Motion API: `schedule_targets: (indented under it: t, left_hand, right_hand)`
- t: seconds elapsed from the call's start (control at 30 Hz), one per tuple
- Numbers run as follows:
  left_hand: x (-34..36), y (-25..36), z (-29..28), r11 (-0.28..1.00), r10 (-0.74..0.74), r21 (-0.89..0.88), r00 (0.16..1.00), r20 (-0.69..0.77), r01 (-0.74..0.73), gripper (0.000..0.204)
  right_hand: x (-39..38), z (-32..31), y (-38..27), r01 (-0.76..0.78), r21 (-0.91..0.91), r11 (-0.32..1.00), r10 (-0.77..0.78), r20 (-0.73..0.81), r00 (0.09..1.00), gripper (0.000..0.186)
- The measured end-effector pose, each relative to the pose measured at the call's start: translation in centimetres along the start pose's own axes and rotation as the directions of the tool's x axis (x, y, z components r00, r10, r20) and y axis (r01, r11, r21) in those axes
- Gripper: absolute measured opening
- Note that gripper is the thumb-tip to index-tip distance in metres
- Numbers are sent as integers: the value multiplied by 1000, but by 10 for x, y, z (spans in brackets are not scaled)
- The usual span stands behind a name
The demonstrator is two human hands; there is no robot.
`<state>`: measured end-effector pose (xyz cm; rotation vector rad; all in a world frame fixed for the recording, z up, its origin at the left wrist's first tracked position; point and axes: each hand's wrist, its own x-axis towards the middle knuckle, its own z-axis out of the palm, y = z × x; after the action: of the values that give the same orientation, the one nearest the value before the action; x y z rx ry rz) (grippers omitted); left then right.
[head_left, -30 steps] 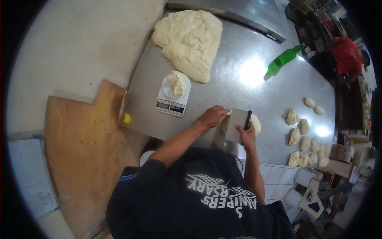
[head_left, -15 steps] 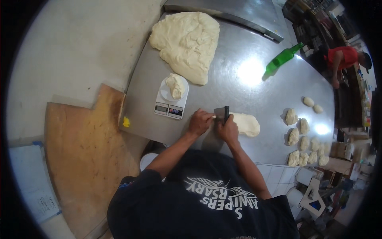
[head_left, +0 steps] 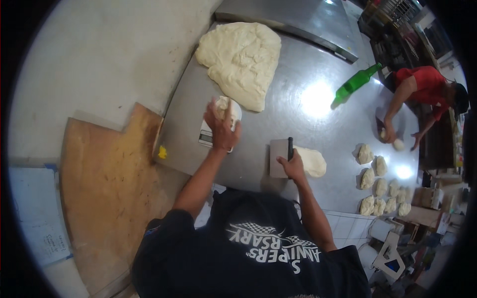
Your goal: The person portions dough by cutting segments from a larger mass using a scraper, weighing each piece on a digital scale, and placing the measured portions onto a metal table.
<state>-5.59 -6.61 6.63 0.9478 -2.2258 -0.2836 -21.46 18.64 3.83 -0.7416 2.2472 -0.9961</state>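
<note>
My left hand [head_left: 224, 121] is over the white kitchen scale [head_left: 205, 138], fingers curled around a lump of dough [head_left: 223, 103] on its round plate. My right hand [head_left: 293, 164] grips the black handle of a steel scraper [head_left: 278, 158], held beside a flattened strip of dough [head_left: 310, 164] on the steel table [head_left: 184, 124]. Behind the scale lies a large mass of soft dough [head_left: 241, 62].
A green bottle [head_left: 355, 84] lies on its side. Several dough pieces [head_left: 367, 176] sit at the table's right. A person in red [head_left: 422, 84] reaches onto the table's right end. Wooden boards [head_left: 104, 188] are at left, a raised steel surface [head_left: 288, 20] behind.
My left hand moved up and left onto the dough on the scale. The scraper shifted to lie beside the dough strip. The person in red leaned in, hands now at small dough balls.
</note>
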Motion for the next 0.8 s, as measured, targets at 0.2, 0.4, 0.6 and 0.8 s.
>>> schedule_targets:
  t: [0.2,0.4,0.6,0.8]
  left_hand:
    - [-84,76,70,837,258,-547,853,454,38,34]
    - [-93,97,97,860,211,-504,841,498,83,28]
    - [-77,88,71,843,179,-512,814,552,161,22]
    - [-88,80,60,721,37,-602,848,528,344,24]
  right_hand:
    - [-27,-35,0,-302,617,727,227,199,953,44]
    - [-42,-43,-2,-248,575,779,251,77,965,49]
    - [-42,-43,-1,-233,445,865,261,-2,965,48]
    - [-29,-22,4,-90,136,987,106,-117,987,41]
